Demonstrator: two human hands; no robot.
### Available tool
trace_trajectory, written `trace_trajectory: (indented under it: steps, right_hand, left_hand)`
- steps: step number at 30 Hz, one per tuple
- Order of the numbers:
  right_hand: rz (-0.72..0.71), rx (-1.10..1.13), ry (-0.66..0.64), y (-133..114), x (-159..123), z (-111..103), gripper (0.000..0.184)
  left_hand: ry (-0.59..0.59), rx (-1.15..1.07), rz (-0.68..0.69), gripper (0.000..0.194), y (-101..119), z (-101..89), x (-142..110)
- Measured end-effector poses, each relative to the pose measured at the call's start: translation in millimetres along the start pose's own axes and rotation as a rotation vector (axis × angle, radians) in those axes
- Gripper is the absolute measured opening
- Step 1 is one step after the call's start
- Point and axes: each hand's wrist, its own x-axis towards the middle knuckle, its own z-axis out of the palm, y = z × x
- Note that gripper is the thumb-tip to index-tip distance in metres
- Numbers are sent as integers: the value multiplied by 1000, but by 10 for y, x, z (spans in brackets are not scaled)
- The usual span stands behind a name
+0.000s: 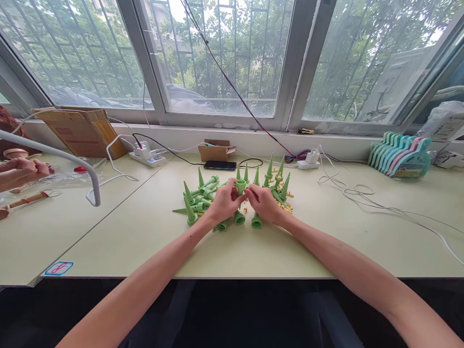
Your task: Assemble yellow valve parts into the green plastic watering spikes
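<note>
- The green cone (240, 185) is between the two hands, above the desk (145, 246), wide open end up and point down.
- The left hand (225, 200) grasps this cone, its fingers wrapped around the side.
- The right hand (264, 200) has its fingers drawn together just beside the cone; whether they pinch a small part, I cannot tell.
- Below the hands, three cones (256, 222) show their ringed open ends toward the person.
- Near the left hand is a loose cluster of green cones (207, 193), some upright, others lying on their sides.
- Near the right hand, more upright cones (268, 174) stand or lean, with small yellow pieces (285, 207) among and beside them.
- Behind the cones, a dark phone (220, 165) lies flat in front of a small open cardboard box (213, 152).
- White power strips (148, 157) with plugs sit on both sides of that box, and thin cables run across the desk.
- Farther right, a row of pastel hangers (402, 157), mostly teal with some pink, stands near the window wall.
- Farther left are a large worn carton (81, 133), a curved white tube (65, 154) and another person's hands (25, 169), with a wooden-handled tool (29, 199) near them.
- Beyond the desk, framed windows (224, 58) show bars and green leaves.
</note>
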Motion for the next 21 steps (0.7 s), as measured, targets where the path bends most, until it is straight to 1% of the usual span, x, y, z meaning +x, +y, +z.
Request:
trace_trajectory:
  steps: [21]
  right_hand:
    - [7, 3, -6, -3, 0, -2, 35]
  left_hand:
    - [-2, -4, -7, 37, 11, -3, -3]
